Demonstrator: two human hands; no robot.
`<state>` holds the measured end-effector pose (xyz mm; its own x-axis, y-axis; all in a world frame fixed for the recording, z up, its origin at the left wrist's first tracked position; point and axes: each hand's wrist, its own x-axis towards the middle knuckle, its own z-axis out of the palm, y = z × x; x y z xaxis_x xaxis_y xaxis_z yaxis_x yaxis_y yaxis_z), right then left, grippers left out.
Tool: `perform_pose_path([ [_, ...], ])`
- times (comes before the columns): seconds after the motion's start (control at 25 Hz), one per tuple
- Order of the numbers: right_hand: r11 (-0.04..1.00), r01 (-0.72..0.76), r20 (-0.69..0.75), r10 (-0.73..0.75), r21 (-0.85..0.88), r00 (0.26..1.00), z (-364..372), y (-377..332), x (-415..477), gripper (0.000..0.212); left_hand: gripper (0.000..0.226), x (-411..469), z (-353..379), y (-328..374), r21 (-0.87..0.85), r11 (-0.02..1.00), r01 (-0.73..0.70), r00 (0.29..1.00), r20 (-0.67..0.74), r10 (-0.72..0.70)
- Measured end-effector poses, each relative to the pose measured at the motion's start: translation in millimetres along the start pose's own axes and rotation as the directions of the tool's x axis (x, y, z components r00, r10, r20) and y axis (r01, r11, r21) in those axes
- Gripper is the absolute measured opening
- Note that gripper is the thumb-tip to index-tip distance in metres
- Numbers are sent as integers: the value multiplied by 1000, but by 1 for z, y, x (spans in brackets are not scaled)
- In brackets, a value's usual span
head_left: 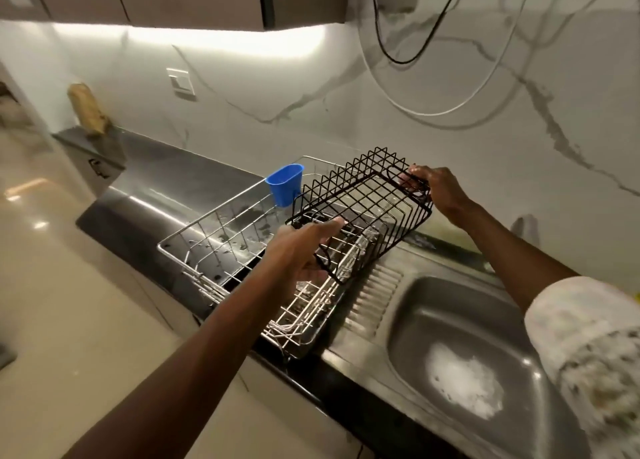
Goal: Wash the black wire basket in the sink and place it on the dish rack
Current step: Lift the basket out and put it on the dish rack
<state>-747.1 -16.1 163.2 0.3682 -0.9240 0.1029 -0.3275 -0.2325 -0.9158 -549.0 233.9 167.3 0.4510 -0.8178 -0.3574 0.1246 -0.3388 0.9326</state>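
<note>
The black wire basket (367, 202) hangs tilted in the air above the right end of the silver wire dish rack (214, 240). My left hand (298, 254) grips the basket's near handle loop. At the far end, my right hand (434, 190) grips the other handle. The steel sink (460, 361) lies to the lower right, with white foam at its bottom. Whether the basket touches the rack I cannot tell.
A blue plastic cup (285, 184) hangs on the rack's far rim. The ribbed steel drainboard (375, 296) lies between rack and sink. Black and white cables (408, 43) dangle on the marble wall. A tan object (86, 110) stands at the counter's far left.
</note>
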Motion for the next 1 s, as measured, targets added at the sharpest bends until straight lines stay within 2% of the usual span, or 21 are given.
perform_pose_path([
  [0.28,999,43,217,-39,-14,975,93,-23,91,43,39,39,-47,13,-25,997,79,984,-157,-82],
  [0.4,998,-1,440,29,-63,897,132,-14,123,36,24,61,-63,8,-67,988,142,965,-211,-153],
  [0.48,988,-29,536,107,-151,838,149,3,141,35,16,79,-68,-2,-67,971,228,952,-195,-237],
  [0.6,958,-24,606,201,-287,769,166,30,154,35,32,112,-68,-23,-22,933,360,922,-146,-359],
  [0.68,943,-75,633,274,-323,724,172,46,159,34,45,129,-65,-34,-9,909,416,903,-116,-414],
  [0.8,917,-110,655,355,-384,668,177,65,167,35,48,148,-63,-44,-13,888,459,885,-78,-459],
  [0.92,886,-107,682,419,-451,599,184,68,167,21,47,159,-61,-52,-13,872,489,868,-89,-488],
  [1.0,861,-110,681,465,-497,565,188,70,167,16,56,163,-60,-59,-33,861,507,857,-84,-508],
])
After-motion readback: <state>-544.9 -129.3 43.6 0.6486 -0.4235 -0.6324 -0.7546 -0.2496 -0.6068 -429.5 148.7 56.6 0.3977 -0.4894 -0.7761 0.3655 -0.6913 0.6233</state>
